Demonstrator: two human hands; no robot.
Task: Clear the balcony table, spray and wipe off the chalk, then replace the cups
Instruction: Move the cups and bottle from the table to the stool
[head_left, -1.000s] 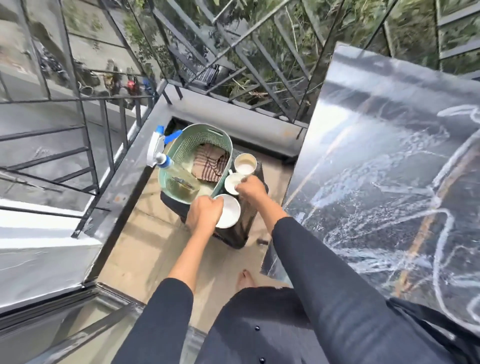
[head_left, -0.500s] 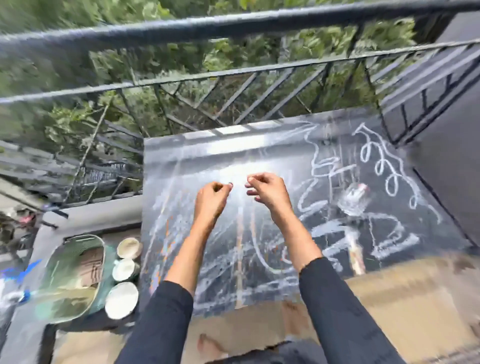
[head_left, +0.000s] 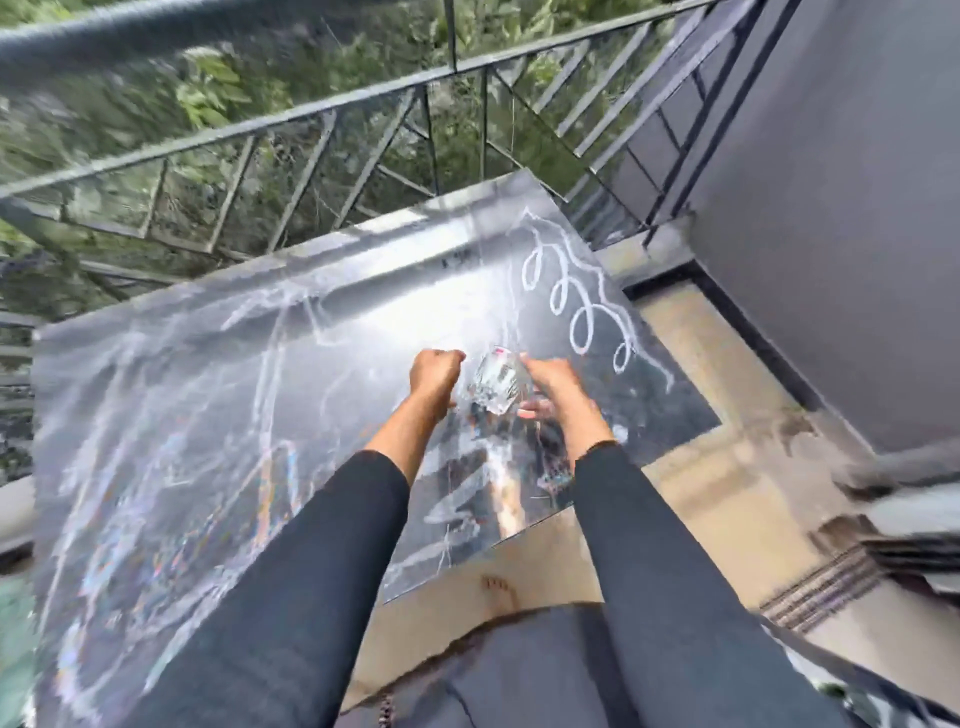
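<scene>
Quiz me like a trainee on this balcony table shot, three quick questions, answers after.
1. True or false: the dark glossy table is already wiped free of white chalk scribbles.
2. Which hand curls round the clear faceted glass? A left, B right.
3. Fill in: beyond the table's far edge runs a black metal ____.
Key: 1 false; 2 B, the right hand; 3 railing.

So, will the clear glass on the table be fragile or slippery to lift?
The clear glass, though blurred, looks faceted, so it is probably rigid, breakable and fairly heavy for its size. The table is glossy, so a push would likely slide it, not tip it. Its facets may help the right hand grip.
</scene>
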